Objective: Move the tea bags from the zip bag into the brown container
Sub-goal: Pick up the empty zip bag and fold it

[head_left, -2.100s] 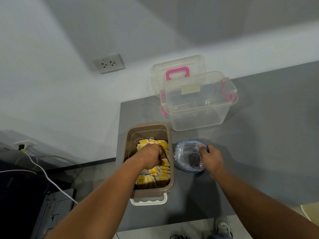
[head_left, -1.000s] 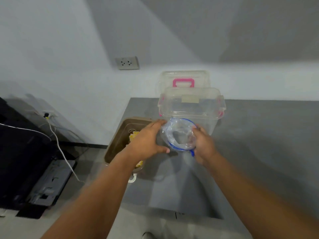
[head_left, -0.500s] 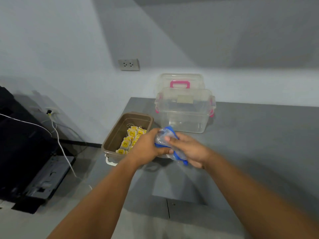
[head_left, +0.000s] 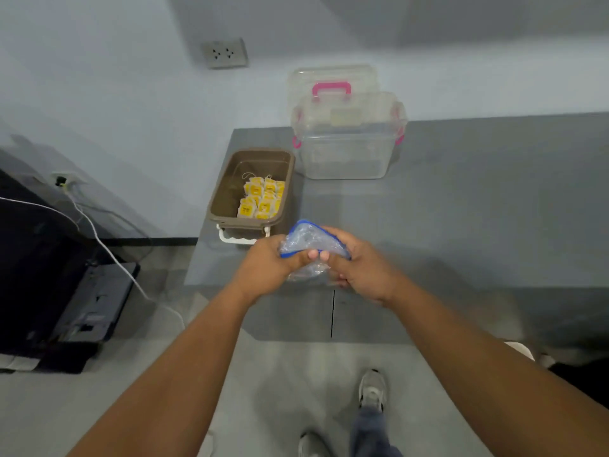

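Both hands are closed on the zip bag (head_left: 306, 240), which is held up in front of the person, over the near edge of the grey table (head_left: 461, 209). The left hand (head_left: 263, 268) has its fingers curled round the bag's left side, with the thumb pressed onto the plastic from the front. The right hand (head_left: 365, 268) grips the right side the same way, fingers wrapped behind and thumb on the front. The two thumb tips sit almost touching at the middle of the bag. The bag is crumpled clear plastic, and its blue zip edge is bent into a peak that rises above the knuckles. A wrinkled part of the bag hangs below the thumbs, between the two hands.

The brown container (head_left: 217, 199) stands open on the table's left end, just beyond the left hand and apart from it. The tea bags (head_left: 262, 199), with yellow tags, lie in its right half, packed toward the near end. A white handle (head_left: 242, 239) hangs at the container's near wall.

Just beside the container, to its right and farther back, stands a clear storage box (head_left: 349, 156) with pink latches. Its lid (head_left: 331, 77), with a pink handle, leans against the wall behind it. A wall socket (head_left: 225, 53) is set into the wall to the left. A white cable (head_left: 108, 252) trails down to the floor on the left.
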A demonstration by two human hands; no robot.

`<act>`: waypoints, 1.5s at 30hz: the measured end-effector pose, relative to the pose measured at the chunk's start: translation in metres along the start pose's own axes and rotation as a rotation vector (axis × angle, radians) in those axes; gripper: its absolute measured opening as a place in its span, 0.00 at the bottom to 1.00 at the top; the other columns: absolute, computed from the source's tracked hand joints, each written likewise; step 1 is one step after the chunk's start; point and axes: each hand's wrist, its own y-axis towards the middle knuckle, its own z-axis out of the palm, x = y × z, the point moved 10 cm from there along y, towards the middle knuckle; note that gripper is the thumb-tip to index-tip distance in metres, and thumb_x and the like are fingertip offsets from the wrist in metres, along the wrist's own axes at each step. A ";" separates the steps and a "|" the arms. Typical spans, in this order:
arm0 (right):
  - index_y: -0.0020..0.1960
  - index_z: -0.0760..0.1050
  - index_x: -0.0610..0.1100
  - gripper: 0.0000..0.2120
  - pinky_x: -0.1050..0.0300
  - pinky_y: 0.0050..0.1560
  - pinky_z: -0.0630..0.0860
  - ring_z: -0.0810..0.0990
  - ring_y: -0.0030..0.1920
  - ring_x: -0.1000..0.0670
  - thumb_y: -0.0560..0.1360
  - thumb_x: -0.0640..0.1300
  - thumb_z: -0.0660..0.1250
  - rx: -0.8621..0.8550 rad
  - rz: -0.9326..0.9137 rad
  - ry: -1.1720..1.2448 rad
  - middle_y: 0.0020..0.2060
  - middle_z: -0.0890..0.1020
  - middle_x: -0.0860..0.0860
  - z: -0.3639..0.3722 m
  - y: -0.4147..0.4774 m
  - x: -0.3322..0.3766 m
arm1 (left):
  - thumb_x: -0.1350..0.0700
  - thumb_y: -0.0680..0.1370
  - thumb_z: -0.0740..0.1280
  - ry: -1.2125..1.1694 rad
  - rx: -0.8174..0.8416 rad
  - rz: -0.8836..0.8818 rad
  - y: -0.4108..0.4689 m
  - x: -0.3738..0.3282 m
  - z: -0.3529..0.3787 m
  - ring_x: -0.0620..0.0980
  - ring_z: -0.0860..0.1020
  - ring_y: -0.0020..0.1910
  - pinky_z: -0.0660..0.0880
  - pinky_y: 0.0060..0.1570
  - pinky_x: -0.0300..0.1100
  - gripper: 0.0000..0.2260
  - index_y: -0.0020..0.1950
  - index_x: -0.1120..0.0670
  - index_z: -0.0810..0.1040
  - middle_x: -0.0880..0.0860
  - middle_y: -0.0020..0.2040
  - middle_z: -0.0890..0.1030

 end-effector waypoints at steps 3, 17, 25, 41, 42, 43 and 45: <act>0.65 0.76 0.47 0.12 0.60 0.31 0.63 0.62 0.28 0.54 0.84 0.40 0.62 -0.054 0.071 0.036 0.30 0.67 0.50 0.001 -0.019 -0.031 | 0.53 0.76 0.74 -0.125 0.056 -0.011 -0.015 0.026 0.013 0.37 0.78 0.36 0.73 0.35 0.31 0.12 0.58 0.49 0.79 0.41 0.41 0.83; 0.56 0.79 0.49 0.08 0.55 0.33 0.71 0.71 0.30 0.52 0.82 0.38 0.65 -0.327 0.265 -0.013 0.33 0.76 0.49 -0.057 -0.115 -0.170 | 0.57 0.76 0.73 -0.053 0.233 -0.169 -0.038 0.134 0.135 0.45 0.76 0.34 0.75 0.35 0.40 0.06 0.53 0.50 0.82 0.49 0.39 0.82; 0.58 0.81 0.44 0.10 0.60 0.35 0.73 0.75 0.31 0.50 0.82 0.37 0.63 -0.482 0.330 -0.236 0.35 0.80 0.52 -0.123 -0.167 -0.247 | 0.55 0.78 0.72 0.122 0.357 -0.210 -0.036 0.176 0.241 0.45 0.78 0.38 0.75 0.37 0.34 0.06 0.54 0.47 0.80 0.48 0.46 0.83; 0.54 0.81 0.49 0.10 0.57 0.35 0.73 0.75 0.29 0.50 0.81 0.38 0.63 -0.769 0.433 -0.192 0.35 0.82 0.44 -0.357 -0.274 -0.441 | 0.58 0.78 0.71 0.139 0.653 -0.155 0.012 0.244 0.536 0.52 0.83 0.47 0.82 0.48 0.42 0.14 0.63 0.49 0.77 0.49 0.53 0.82; 0.53 0.81 0.50 0.10 0.56 0.35 0.74 0.76 0.29 0.50 0.81 0.39 0.64 -0.793 0.452 -0.173 0.35 0.82 0.42 -0.373 -0.282 -0.455 | 0.57 0.78 0.71 0.146 0.640 -0.153 0.016 0.251 0.555 0.52 0.83 0.46 0.82 0.46 0.41 0.14 0.63 0.49 0.78 0.50 0.53 0.83; 0.53 0.81 0.51 0.10 0.55 0.34 0.74 0.76 0.28 0.50 0.81 0.39 0.64 -0.818 0.470 -0.144 0.35 0.82 0.42 -0.388 -0.290 -0.469 | 0.56 0.77 0.72 0.158 0.623 -0.146 0.021 0.258 0.574 0.51 0.83 0.45 0.81 0.44 0.41 0.14 0.62 0.49 0.78 0.50 0.52 0.83; 0.55 0.81 0.50 0.09 0.55 0.32 0.74 0.75 0.28 0.50 0.81 0.40 0.65 -0.874 0.482 -0.070 0.36 0.82 0.44 -0.414 -0.306 -0.493 | 0.55 0.76 0.73 0.174 0.586 -0.103 0.029 0.269 0.612 0.49 0.82 0.44 0.80 0.42 0.40 0.14 0.60 0.49 0.78 0.49 0.51 0.82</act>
